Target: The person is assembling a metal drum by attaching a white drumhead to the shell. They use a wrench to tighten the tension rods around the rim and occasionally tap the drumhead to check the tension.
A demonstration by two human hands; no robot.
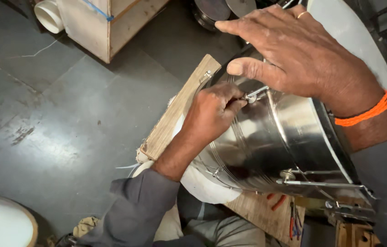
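1. I see a polished steel drum shell [266, 137] lying on its side across the middle of the view, its curved wall mirror-bright with fine raised ribs running around it.
2. The shell rests on a rough wooden board [175, 116], pale and grainy, that lies on the dark grey floor [65, 114]; white cloth [202, 185] is bunched under the metal.
3. My left hand [212, 112] is on the side of the shell, its grip pinched tight around a small round metal fitting [249, 97] at the end of a thin tension rod [261, 91].
4. My right hand [294, 50] lies flat over the top of the shell, fingers spread and holding nothing, thumb stretched toward the rod; a ring sits on one finger and an orange cord band [367, 111] circles the wrist.
5. Lower down, a second slim steel rod [326, 184] runs along the shell wall to a small bracket [287, 174].
6. Red-handled pliers [292, 218] lie on the board beneath the shell.
7. A pale wooden box [106, 23] with a white pipe end [49, 16] stands on the floor at the top left.
8. A round white drum head with a wooden rim [1, 224] shows at the bottom left corner.
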